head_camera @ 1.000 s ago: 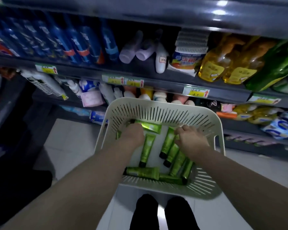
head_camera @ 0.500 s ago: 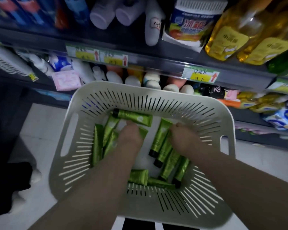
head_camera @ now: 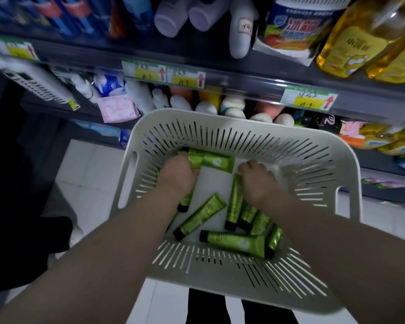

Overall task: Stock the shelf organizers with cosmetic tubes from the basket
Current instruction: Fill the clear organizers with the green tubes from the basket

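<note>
A white slotted basket (head_camera: 243, 123) sits in front of me below the shelves. Several green cosmetic tubes with black caps lie on its floor, among them one near the front (head_camera: 234, 242) and one in the middle (head_camera: 201, 216). My left hand (head_camera: 178, 175) is at the back left of the basket, its fingers curled round a bunch of green tubes (head_camera: 212, 161). My right hand (head_camera: 257, 181) is at the back right, fingers curled down on the crimped end of another green tube (head_camera: 234, 202). Its fingertips are hidden.
Dark shelves with yellow price tags (head_camera: 309, 99) rise right behind the basket. They hold white bottles (head_camera: 206, 106), yellow oil bottles (head_camera: 355, 43), blue cans (head_camera: 73, 12) and a white slotted item (head_camera: 33, 83) at the left. White floor tiles (head_camera: 84, 169) lie to the left.
The view has dropped closer to the basket. Both hands have moved toward its back wall; the left has gathered tubes, and the tubes on the floor have shifted.
</note>
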Available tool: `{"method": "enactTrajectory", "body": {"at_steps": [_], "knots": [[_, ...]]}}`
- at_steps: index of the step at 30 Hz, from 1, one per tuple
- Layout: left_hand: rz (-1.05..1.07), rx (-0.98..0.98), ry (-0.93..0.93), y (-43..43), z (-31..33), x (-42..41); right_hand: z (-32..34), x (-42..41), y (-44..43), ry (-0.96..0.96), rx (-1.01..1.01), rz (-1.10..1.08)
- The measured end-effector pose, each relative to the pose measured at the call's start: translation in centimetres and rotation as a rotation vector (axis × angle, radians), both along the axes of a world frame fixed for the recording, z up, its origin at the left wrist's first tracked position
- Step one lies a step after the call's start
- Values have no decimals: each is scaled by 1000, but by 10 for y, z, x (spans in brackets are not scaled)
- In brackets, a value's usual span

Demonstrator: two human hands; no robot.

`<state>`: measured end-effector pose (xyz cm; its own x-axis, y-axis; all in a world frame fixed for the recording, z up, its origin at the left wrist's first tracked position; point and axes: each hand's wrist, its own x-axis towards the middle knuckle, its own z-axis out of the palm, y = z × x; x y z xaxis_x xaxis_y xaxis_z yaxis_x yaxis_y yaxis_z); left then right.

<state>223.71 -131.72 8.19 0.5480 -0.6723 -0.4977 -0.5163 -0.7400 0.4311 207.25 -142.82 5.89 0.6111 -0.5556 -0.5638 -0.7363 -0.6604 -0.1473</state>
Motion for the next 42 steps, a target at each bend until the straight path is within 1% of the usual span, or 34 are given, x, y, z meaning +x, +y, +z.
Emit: {"method": "enactTrajectory", "body": {"at_steps": [4,7,10,13,16,18,20,23,28,30,33,37,40,42], "knots": [[-37,-15,6,-7,-4,-6,-10,6,-2,107,26,-24],[-46,-40,16,-8,-4,-11,-12,7,-2,152,-18,-28],[-68,-60,-14,-7,0,-11,-8,6,-5,183,18,-62],[-78,-87,-35,-6,8,-11,2,4,-4,101,49,-86],[-72,-118,19,-5,20,-13,20,-3,4,-66,264,-188],[-61,-128,45,-5,32,-17,41,-12,8,-145,305,-162],[-43,-154,30,-4,48,-22,68,-22,12,-247,250,-134],[-43,-228,-24,-3,80,-27,109,-38,13,-412,163,-178],[-78,-395,-69,-5,144,-40,172,-60,10,-522,-20,-109],[-55,-444,-86,-6,172,-51,198,-71,7,-571,-95,-89],[16,-497,-182,-5,213,-70,235,-95,2,-624,-189,-73],[91,-653,-246,-6,267,-97,288,-128,-6,-740,-319,-55],[59,-724,-266,-7,315,-113,332,-143,-11,-797,-433,-12],[1,-752,-331,-9,349,-118,364,-147,-13,-849,-499,15]]}}
